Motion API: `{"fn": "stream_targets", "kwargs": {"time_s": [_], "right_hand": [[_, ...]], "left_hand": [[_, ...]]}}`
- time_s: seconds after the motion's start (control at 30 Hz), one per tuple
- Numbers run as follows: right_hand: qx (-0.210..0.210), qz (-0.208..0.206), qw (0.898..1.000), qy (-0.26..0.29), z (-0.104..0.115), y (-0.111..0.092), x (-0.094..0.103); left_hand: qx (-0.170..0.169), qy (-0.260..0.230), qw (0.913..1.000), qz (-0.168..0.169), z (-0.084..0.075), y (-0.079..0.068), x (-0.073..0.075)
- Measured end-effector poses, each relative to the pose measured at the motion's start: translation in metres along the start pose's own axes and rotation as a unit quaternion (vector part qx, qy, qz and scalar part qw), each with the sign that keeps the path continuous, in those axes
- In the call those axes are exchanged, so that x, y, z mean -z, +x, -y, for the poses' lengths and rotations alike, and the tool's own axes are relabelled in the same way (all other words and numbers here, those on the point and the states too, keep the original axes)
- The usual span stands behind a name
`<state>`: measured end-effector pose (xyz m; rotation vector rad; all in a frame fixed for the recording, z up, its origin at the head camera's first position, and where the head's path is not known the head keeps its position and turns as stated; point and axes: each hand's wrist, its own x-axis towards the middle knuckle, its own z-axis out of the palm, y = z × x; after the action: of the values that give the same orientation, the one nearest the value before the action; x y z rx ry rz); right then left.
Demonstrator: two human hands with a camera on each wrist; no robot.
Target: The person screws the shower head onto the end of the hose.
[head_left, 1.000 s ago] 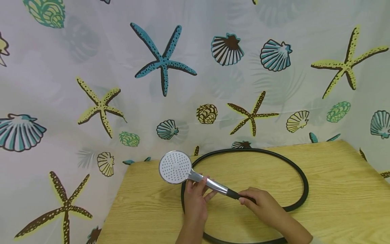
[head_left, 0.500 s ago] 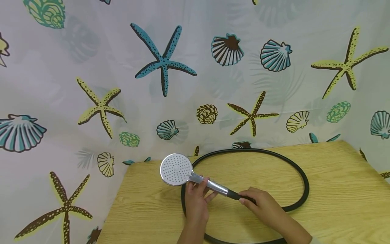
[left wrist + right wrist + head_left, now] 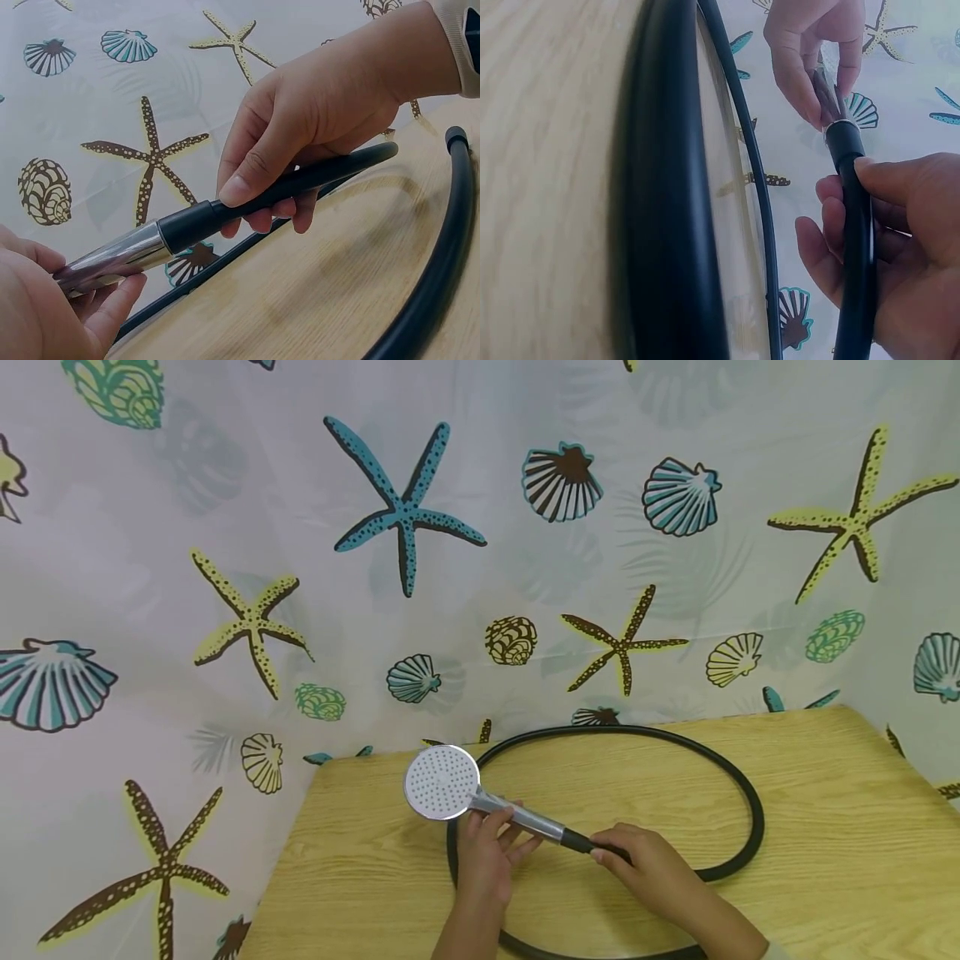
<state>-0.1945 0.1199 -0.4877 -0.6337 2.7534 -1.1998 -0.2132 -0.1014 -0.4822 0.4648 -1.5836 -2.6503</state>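
A shower head with a round white dotted face and chrome handle is held above the table, tilted with its handle running down to the right. My left hand grips the chrome handle just below the head. My right hand pinches the black hose close to its black end collar, which meets the handle's lower end. Whether the collar is fully seated there I cannot tell. Thumb and fingers of the right hand wrap the hose in the right wrist view.
The rest of the black hose loops across the wooden table. Its other end shows at the right in the left wrist view. A white curtain printed with starfish and shells hangs behind and beside the table.
The shower head has shifted slightly right and down, and the left hand's fingers have moved a little on the handle. The right hand stays nearly in place on the hose.
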Motion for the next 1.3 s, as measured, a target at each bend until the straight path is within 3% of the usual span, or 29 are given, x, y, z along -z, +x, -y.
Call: {"fn": "stream_targets", "kwargs": {"time_s": [0.33, 0.63, 1.07, 1.3], "right_hand": [[0.0, 0.002, 1.0, -0.003, -0.001, 0.0, -0.001], [-0.019, 0.02, 1.0, -0.002, -0.001, 0.003, 0.0], [-0.03, 0.027, 0.999, 0.001, 0.0, -0.001, 0.0], [-0.015, 0.023, 0.999, -0.019, -0.003, -0.001, 0.001]], "left_hand": [[0.016, -0.015, 0.9997, -0.004, 0.002, 0.002, 0.001], [0.031, 0.002, 0.9995, 0.005, 0.004, 0.002, 0.006], [0.021, 0.017, 0.9994, -0.022, 0.013, 0.005, 0.012], [0.02, 0.024, 0.9993, -0.022, 0.016, 0.006, 0.013]]}}
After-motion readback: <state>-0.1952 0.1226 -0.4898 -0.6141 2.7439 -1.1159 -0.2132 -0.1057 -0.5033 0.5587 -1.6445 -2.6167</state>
